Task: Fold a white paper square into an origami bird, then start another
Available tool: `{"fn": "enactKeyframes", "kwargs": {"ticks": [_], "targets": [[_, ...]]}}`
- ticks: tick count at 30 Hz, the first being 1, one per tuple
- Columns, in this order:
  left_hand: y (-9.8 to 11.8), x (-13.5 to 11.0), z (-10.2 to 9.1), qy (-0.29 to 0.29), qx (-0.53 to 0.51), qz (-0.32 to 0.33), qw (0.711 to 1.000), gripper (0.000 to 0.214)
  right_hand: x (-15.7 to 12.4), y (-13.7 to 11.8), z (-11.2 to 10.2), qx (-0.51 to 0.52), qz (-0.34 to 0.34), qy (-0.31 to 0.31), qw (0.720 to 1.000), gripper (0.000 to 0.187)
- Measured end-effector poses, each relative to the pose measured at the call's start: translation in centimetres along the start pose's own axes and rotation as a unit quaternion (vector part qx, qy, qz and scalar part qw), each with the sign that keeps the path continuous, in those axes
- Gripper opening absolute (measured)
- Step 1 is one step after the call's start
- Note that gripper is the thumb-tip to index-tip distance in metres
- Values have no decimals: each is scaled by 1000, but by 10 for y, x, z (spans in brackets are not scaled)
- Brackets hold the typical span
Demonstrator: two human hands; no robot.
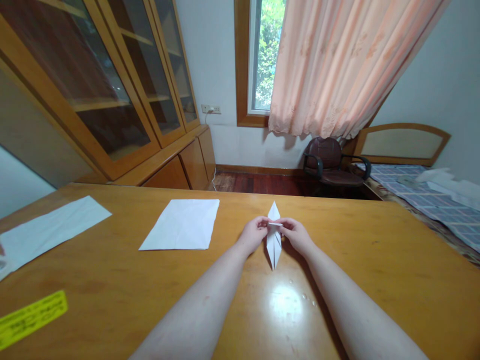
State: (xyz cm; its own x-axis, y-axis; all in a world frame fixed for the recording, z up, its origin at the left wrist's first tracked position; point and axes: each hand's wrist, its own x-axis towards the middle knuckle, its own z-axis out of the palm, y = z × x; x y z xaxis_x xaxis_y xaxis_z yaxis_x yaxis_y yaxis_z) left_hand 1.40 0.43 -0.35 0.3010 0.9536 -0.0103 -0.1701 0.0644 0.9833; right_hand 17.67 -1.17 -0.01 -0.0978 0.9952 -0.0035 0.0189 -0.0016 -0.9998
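Observation:
A narrow folded piece of white paper, pointed at both ends, lies upright in the view on the wooden table. My left hand pinches its left side near the middle. From the other side my right hand pinches the same paper, thumb and forefinger closed on it. Between the fingertips a small flap stands raised across the paper. Two slim points show at its near end, with a slit between them. The fingertips partly hide the middle folds.
White square sheets lie left of my hands on the table. Farther left are a long white paper strip and a yellow label. Beyond the table's far edge stand a glass-door cabinet and an office chair.

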Motion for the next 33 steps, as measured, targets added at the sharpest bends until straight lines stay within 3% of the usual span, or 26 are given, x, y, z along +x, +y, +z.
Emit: {"fn": "enactKeyframes", "kwargs": {"ticks": [7,17,33], "targets": [[2,0,-2,12,11,10,1000,17,0,2,-1,9,12,6,1000,28],[-4,3,-4,30,54,-40,997,19,-3,-2,0,4,18,26,999,19],[7,-3,-1,12,-25,-50,998,15,-4,-10,3,15,-6,13,1000,21]]}}
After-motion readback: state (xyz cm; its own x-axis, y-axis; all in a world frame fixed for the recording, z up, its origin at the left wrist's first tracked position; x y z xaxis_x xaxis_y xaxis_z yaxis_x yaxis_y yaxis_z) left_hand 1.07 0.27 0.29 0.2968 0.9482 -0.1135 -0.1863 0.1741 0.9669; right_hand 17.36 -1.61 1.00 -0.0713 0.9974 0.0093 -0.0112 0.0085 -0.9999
